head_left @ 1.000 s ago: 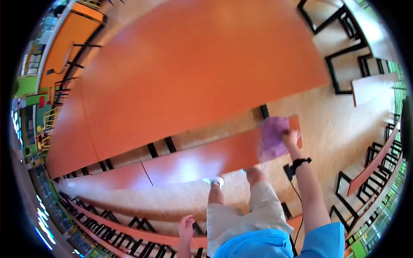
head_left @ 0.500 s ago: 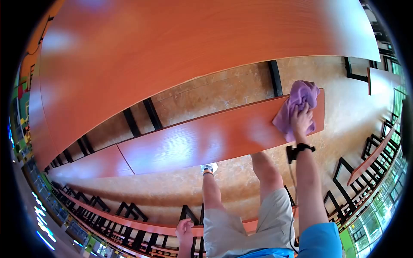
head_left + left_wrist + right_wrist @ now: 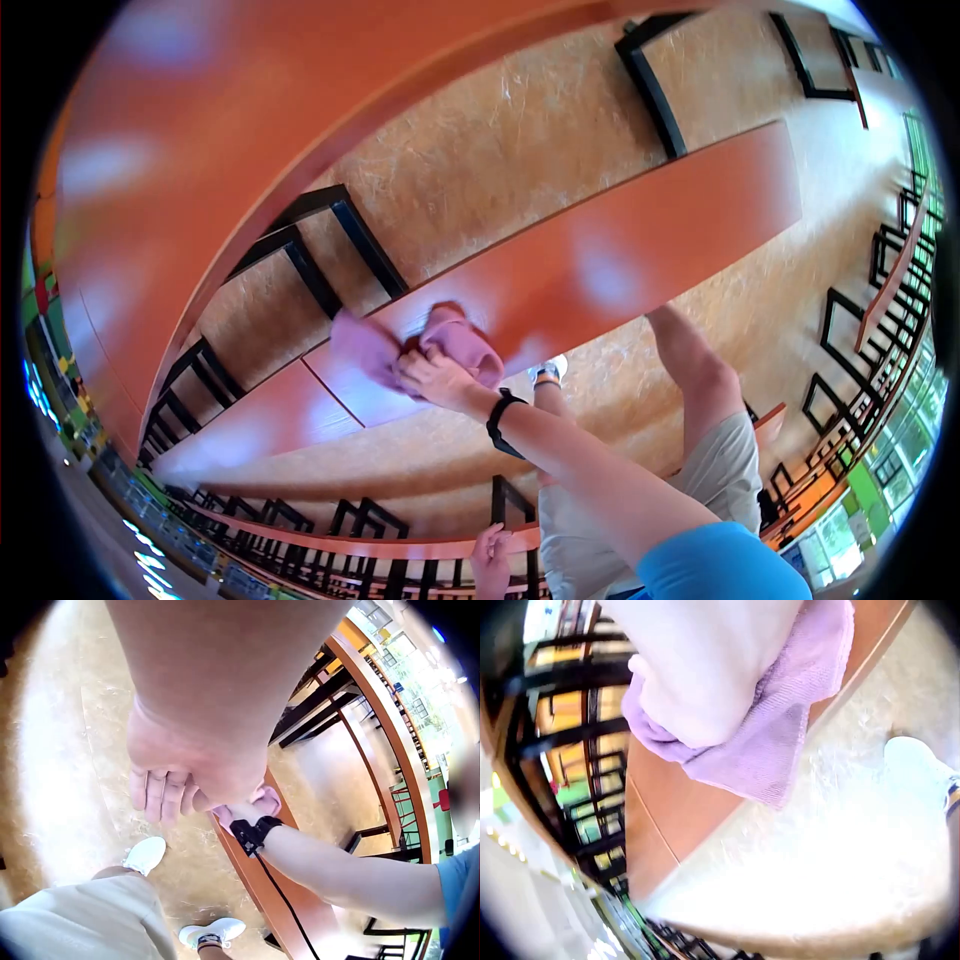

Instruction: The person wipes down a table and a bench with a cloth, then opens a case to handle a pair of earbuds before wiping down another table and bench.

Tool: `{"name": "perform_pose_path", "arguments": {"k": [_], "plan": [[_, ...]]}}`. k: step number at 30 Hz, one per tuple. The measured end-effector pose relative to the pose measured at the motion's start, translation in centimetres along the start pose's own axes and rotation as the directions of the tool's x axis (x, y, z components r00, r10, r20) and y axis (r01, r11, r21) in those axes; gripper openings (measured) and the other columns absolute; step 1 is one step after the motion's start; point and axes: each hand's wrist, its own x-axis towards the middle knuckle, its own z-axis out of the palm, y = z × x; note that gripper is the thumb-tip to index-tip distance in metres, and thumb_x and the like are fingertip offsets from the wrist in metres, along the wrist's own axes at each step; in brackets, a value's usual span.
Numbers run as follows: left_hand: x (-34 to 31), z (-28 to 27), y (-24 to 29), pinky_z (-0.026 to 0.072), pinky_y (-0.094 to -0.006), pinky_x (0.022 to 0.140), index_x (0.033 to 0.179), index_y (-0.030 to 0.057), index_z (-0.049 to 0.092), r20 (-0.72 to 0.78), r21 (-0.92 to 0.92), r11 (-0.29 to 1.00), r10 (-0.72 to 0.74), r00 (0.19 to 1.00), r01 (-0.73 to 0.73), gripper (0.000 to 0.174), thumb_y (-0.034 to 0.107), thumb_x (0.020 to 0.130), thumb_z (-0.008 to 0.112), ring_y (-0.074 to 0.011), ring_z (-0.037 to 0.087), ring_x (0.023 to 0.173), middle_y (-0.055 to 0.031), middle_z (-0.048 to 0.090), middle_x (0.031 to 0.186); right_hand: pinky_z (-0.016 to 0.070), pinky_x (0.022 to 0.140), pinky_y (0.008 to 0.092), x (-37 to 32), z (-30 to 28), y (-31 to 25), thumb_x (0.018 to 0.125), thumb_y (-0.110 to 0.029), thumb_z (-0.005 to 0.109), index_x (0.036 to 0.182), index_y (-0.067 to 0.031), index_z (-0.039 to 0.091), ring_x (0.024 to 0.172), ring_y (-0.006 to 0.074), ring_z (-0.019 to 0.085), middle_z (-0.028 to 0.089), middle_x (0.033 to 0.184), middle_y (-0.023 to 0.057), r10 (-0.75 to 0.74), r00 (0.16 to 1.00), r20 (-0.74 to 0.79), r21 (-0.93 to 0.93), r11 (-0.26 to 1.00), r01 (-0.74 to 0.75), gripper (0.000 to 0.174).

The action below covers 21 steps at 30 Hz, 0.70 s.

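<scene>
The right hand I'm watching grips a crumpled purple fabric cloth on the long, flat, orange-red bench, near a thin seam across its top; the left hand hangs loosely, fingers relaxed.

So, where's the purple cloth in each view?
Head: purple cloth slightly left of and below centre, under the right hand.
Left wrist: purple cloth near centre, partly hidden.
Right wrist: purple cloth upper middle.
Shared landmark: the orange-red bench beneath it.
</scene>
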Motion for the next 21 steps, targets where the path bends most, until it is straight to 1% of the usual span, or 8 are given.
{"name": "perform_pose_path", "arguments": {"k": [6, 10, 12, 14, 15, 18, 20, 21], "plan": [[0.8, -2.9, -3.5, 0.05, -0.0418, 0.105, 0.137, 0.0022, 0.063, 0.01, -0.022, 0.993, 0.114, 0.993, -0.114, 0.034, 0.024, 0.11, 0.06, -0.0262, 0.066, 0.119, -0.0131, 0.069, 0.125, 0.0371, 0.113, 0.0444, -5.8, -3.1, 7.4, 0.086, -0.035, 0.063, 0.134, -0.0248, 0.062, 0.126, 0.0207, 0.055, 0.062, 0.13, 0.0003, -0.195, 0.979, -0.053, -0.012, 0.981, 0.195, 0.049], [2.8, -1.9, 0.3, 0.0528, -0.0375, 0.101, 0.135, 0.002, 0.064, 0.003, -0.082, 0.992, 0.101, 0.995, -0.1, 0.034, 0.024, 0.109, 0.063, -0.0223, 0.068, 0.114, -0.0113, 0.072, 0.12, 0.049, 0.104, 0.0481, -13.1, -13.8, 23.7, 0.092, -0.035, 0.068, 0.123, -0.0278, 0.069, 0.119, 0.0291, 0.062, 0.065, 0.124, 0.006, 0.104, 0.945, 0.31, 0.198, 0.965, -0.172, 0.031], [2.3, -0.5, 4.1, 0.0536, -0.0324, 0.098, 0.133, 0.0027, 0.065, -0.034, 0.023, 1.0, -0.003, 0.999, 0.004, 0.033, 0.023, 0.107, 0.065, -0.0196, 0.07, 0.111, -0.0102, 0.074, 0.117, 0.0486, 0.098, 0.0514, -19.7, -18.3, 32.1, 0.091, -0.02, 0.064, 0.119, -0.0241, 0.071, 0.116, 0.0345, 0.061, 0.065, 0.121, 0.0081, 0.335, 0.942, -0.014, -0.011, 0.942, -0.335, 0.029], [2.3, 1.1, 7.7, 0.0537, -0.0309, 0.097, 0.131, 0.0032, 0.066, -0.024, 0.058, 0.997, -0.04, 0.999, 0.042, 0.036, 0.029, 0.106, 0.066, -0.02, 0.071, 0.108, -0.0106, 0.076, 0.114, 0.0474, 0.093, 0.0513, -24.5, -23.5, 38.7, 0.091, -0.017, 0.063, 0.117, -0.0205, 0.07, 0.113, 0.0338, 0.06, 0.064, 0.12, 0.009, 0.629, 0.746, -0.218, -0.283, 0.691, -0.665, 0.027], [1.8, 2.1, 12.8, 0.0531, -0.0429, 0.102, 0.142, 0.006, 0.06, 0.043, 0.308, 0.935, -0.197, 0.979, 0.175, 0.05, 0.04, 0.105, 0.061, -0.0281, 0.065, 0.125, -0.0153, 0.069, 0.133, 0.0413, 0.099, 0.0523, -26.9, -25.5, 41.5, 0.09, -0.013, 0.064, 0.118, -0.0174, 0.07, 0.116, 0.0327, 0.059, 0.065, 0.115, 0.0103, 0.782, 0.578, -0.234, -0.34, 0.491, -0.802, 0.029], [4.9, 5.8, 6.7, 0.0562, -0.0278, 0.087, 0.124, -0.0003, 0.067, 0.04, -0.064, 0.97, 0.236, 0.971, -0.233, 0.022, 0.003, 0.104, 0.06, -0.0158, 0.072, 0.096, -0.009, 0.076, 0.1, 0.0487, 0.095, 0.0529, -34.5, -28.5, 47.0, 0.088, -0.023, 0.07, 0.122, -0.0145, 0.069, 0.111, 0.0365, 0.066, 0.07, 0.115, 0.0156, 0.916, 0.243, -0.32, -0.16, 0.2, -0.967, 0.034], [5.5, 8.9, 9.4, 0.0559, -0.0269, 0.09, 0.123, -0.0018, 0.067, 0.098, -0.048, 0.973, 0.231, 0.968, -0.227, 0.021, 0.002, 0.103, 0.06, -0.0151, 0.072, 0.095, -0.0085, 0.075, 0.101, 0.0554, 0.085, 0.0532, -32.7, -31.5, 47.1, 0.085, -0.029, 0.072, 0.112, -0.0128, 0.074, 0.096, 0.039, 0.072, 0.074, 0.104, 0.0185, 0.996, 0.078, 0.038, -0.234, 0.085, -0.969, 0.032], [4.8, 11.5, 13.3, 0.0556, -0.0266, 0.091, 0.122, -0.0016, 0.068, 0.116, -0.03, 0.974, 0.225, 0.968, -0.223, 0.02, 0.002, 0.103, 0.061, -0.0145, 0.072, 0.095, -0.0079, 0.075, 0.1, 0.0576, 0.078, 0.0531, -31.0, -33.0, 45.7, 0.082, -0.034, 0.073, 0.097, -0.0109, 0.076, 0.086, 0.0394, 0.074, 0.075, 0.091, 0.0181, 0.989, 0.134, 0.066, -0.09, 0.14, -0.986, 0.028]]}}
